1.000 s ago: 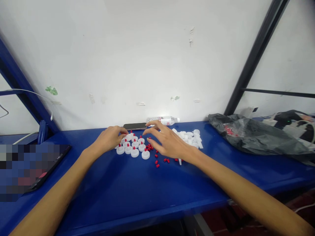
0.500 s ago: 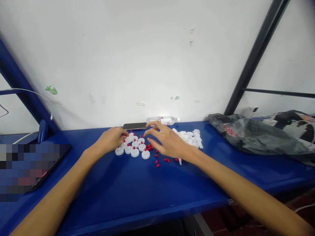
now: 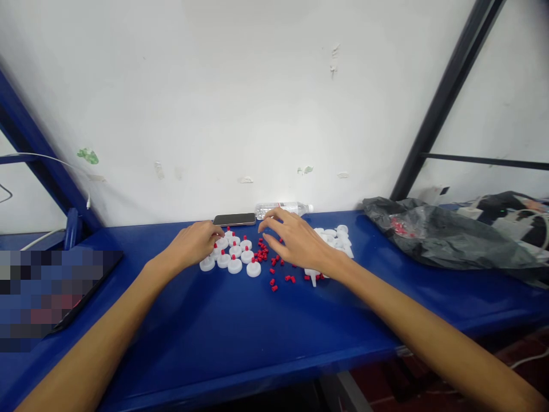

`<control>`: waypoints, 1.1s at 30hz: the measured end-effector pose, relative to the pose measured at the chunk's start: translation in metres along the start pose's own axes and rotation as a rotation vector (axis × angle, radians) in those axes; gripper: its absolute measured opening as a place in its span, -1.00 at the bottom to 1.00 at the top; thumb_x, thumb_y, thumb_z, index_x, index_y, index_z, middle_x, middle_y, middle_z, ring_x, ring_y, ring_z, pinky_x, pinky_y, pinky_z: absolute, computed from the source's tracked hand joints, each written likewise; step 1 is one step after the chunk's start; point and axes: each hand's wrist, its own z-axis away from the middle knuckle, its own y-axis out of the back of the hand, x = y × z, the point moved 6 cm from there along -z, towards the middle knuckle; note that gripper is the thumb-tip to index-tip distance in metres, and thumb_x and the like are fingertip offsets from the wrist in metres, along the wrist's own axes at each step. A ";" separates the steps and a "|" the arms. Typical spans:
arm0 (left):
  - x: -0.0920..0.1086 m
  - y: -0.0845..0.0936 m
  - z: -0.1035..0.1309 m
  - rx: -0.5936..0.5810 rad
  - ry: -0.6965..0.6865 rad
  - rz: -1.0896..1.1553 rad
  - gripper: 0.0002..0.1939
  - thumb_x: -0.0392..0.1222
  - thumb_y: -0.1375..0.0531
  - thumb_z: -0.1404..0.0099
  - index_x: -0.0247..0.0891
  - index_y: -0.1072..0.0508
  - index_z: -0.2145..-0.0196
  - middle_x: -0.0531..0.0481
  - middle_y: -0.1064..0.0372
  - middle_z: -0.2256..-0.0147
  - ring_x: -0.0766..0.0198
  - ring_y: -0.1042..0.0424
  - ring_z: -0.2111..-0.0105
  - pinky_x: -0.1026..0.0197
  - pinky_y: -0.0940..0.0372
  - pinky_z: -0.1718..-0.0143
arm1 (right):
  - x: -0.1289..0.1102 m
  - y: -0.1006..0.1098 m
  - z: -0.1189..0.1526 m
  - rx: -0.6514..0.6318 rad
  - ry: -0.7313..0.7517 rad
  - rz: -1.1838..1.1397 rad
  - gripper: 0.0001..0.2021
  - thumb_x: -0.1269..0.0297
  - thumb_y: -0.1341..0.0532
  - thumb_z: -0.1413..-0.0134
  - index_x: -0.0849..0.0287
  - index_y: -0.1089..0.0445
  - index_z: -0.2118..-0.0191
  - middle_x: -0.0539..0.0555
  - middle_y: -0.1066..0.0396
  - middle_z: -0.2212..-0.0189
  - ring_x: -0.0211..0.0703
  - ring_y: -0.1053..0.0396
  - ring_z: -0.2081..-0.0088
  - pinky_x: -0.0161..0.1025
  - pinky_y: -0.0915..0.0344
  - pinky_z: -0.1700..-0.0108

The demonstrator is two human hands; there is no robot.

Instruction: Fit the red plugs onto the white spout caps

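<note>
My left hand (image 3: 198, 243) is at the left edge of a group of round white caps with red tips (image 3: 235, 265). Its fingers are closed around a white cap (image 3: 222, 242). Over the loose red pieces (image 3: 261, 254) hovers my right hand (image 3: 295, 237), its fingers curved and apart with nothing seen between them. More white caps without red tips (image 3: 342, 240) lie to the right, partly hidden behind my right hand. One white cap with a pointed spout (image 3: 313, 276) is below that wrist.
A phone (image 3: 234, 220) and a clear bottle (image 3: 303, 209) lie against the wall on the blue table (image 3: 240, 337). A dark plastic bag (image 3: 446, 243) covers the right side. At the left edge is a blurred flat item (image 3: 51, 297).
My right hand has moved slightly right, away from the capped group, uncovering more red pieces. My left hand has stayed nearly in place.
</note>
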 end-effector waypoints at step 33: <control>0.142 0.003 0.056 -0.055 -0.524 0.250 -0.86 -0.10 -0.19 -0.30 -0.13 -0.42 0.18 0.12 -0.44 0.44 0.27 -0.36 0.47 0.20 -0.10 0.41 | 0.057 0.004 0.035 -0.958 -0.406 -0.330 -0.58 0.09 -0.44 0.17 0.07 -0.50 0.13 -0.01 -0.58 0.23 -0.16 -0.48 0.33 -0.35 -0.22 0.44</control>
